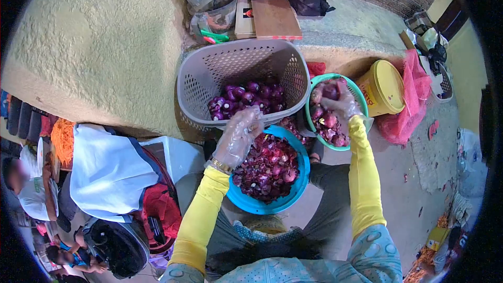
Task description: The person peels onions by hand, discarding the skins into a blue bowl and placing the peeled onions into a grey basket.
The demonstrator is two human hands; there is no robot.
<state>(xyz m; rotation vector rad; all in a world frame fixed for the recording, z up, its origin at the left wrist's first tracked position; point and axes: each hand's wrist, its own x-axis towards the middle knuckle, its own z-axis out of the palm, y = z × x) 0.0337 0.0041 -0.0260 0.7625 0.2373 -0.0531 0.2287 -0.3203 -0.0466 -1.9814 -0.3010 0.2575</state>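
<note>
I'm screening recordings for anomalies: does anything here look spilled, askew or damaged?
Only minor litter: a red scrap and a few small dark bits lie loose on the floor at the right, outside any container, so they look dropped. Nothing else clearly looks damaged or tipped over.

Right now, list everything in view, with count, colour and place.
Basket: one, grey, ahead
Smooth onions: many, purple, in basket
Blue basin: one, blue, between legs
Skins: heap, dark red, in blue basin
Green basin: one, green, right of basket
Rough onions: several, reddish, in green basin
Bucket: one, yellow, right of green basin
Mesh: one piece, pink, beside bucket
Cloth: one, white, left
Orange shreds: heap, orange, far left
Small background items: uncounted, mixed, edges
Left grip: one, clear-gloved, near basket's front
Right grip: one, clear-gloved, at green basin
Sleeves: two, yellow, forearms
</note>
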